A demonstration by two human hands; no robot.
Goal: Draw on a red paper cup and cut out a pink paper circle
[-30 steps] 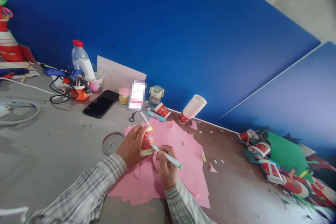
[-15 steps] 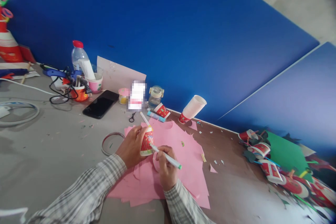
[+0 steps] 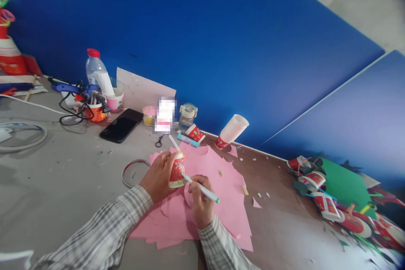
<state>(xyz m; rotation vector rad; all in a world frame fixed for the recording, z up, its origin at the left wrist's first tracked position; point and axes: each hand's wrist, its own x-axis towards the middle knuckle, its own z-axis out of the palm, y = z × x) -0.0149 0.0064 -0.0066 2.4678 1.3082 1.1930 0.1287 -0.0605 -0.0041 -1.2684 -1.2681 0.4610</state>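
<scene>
My left hand (image 3: pixel 160 177) is wrapped round a small red patterned paper cup (image 3: pixel 177 170), which has a pale band with green marks at its lower end. In my right hand (image 3: pixel 201 202) is a white marker (image 3: pixel 205 191) with a green end pointing away to the lower right; its tip meets the cup's side. Both hands are over a stack of pink paper sheets (image 3: pixel 224 202). Just beyond the cup lies a white stick-like pen (image 3: pixel 174 143), partly on the pink paper.
Behind are a black phone (image 3: pixel 122 125), small scissors (image 3: pixel 160 141), a glass jar (image 3: pixel 187 117), a glue stick (image 3: pixel 187 140) and stacked cups (image 3: pixel 232 130). A tape ring (image 3: pixel 123 176) lies left. Decorated cups and green paper (image 3: pixel 344 185) crowd the right.
The marker and the fingers of my right hand have shifted very slightly at the cup. My left hand and the cup look unmoved.
</scene>
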